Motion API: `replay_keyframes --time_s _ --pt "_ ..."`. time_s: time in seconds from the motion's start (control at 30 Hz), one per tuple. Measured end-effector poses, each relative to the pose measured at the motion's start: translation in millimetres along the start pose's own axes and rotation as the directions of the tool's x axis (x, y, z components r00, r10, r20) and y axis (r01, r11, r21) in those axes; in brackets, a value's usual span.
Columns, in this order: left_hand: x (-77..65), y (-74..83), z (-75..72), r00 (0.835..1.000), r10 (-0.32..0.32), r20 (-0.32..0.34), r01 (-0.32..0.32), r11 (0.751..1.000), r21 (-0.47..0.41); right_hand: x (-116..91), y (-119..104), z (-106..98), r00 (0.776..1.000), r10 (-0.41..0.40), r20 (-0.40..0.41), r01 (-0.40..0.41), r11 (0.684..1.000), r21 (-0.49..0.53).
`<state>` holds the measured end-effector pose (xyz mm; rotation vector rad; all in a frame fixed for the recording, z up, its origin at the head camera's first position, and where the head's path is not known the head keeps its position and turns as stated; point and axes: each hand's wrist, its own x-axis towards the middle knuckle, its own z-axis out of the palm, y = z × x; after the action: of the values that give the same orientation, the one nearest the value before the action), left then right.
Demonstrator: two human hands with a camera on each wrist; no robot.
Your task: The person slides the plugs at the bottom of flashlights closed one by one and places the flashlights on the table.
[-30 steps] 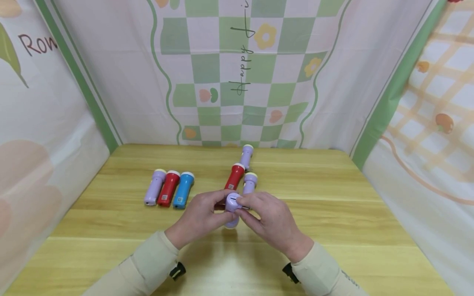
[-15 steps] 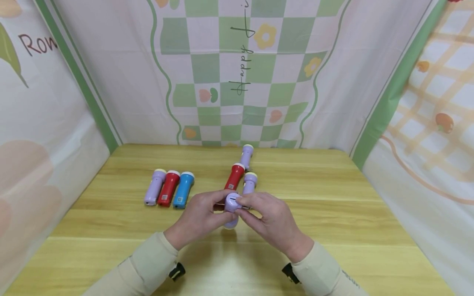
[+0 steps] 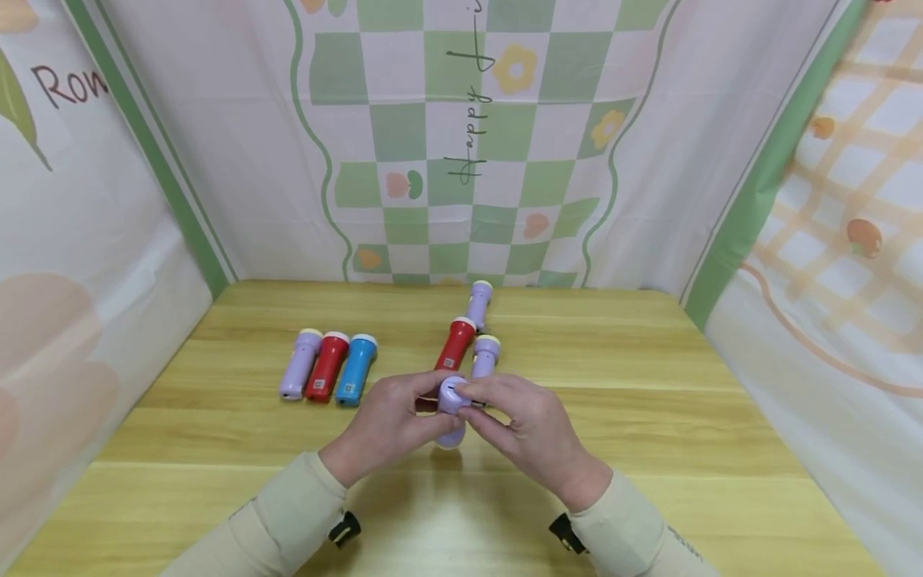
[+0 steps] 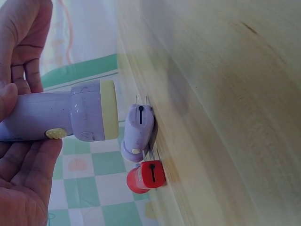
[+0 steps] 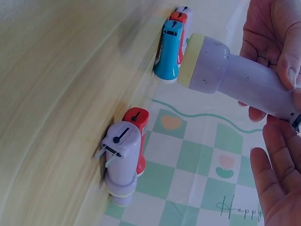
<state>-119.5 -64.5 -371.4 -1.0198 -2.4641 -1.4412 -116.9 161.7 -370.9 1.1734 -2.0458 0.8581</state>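
A lilac flashlight point(image 3: 452, 398) is held above the table, its pale-yellow lens end down and its tail up. My left hand point(image 3: 385, 413) grips its body between thumb and fingers. At the tail, my right hand point(image 3: 530, 425) pinches the edge with thumb and index fingertip, partly covering a dark slot. In the left wrist view a yellow button shows on the side of the lilac flashlight point(image 4: 47, 115). Just beyond the hands lie a red flashlight point(image 3: 457, 344) and a lilac flashlight with metal prongs out point(image 5: 124, 150); another lilac flashlight point(image 3: 479, 304) lies farther back.
To the left, a lilac flashlight point(image 3: 300, 365), a red flashlight point(image 3: 328, 367) and a blue flashlight point(image 3: 356, 370) lie side by side on the wooden table point(image 3: 634, 361). Patterned cloth point(image 3: 497, 136) hangs behind the table and at both sides.
My right index fingertip has shifted slightly left on the tail, and less of the dark slot shows. The left hand's grip looks the same, and the other flashlights have stayed put.
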Motion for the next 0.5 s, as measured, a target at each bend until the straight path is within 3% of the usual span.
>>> replay_keyframes --time_s 0.5 --pt "-0.6 0.0 0.1 0.999 -0.031 0.015 0.032 0.999 -0.012 -0.4 -1.4 -0.4 0.999 0.021 0.034 -0.022 1.000 0.006"
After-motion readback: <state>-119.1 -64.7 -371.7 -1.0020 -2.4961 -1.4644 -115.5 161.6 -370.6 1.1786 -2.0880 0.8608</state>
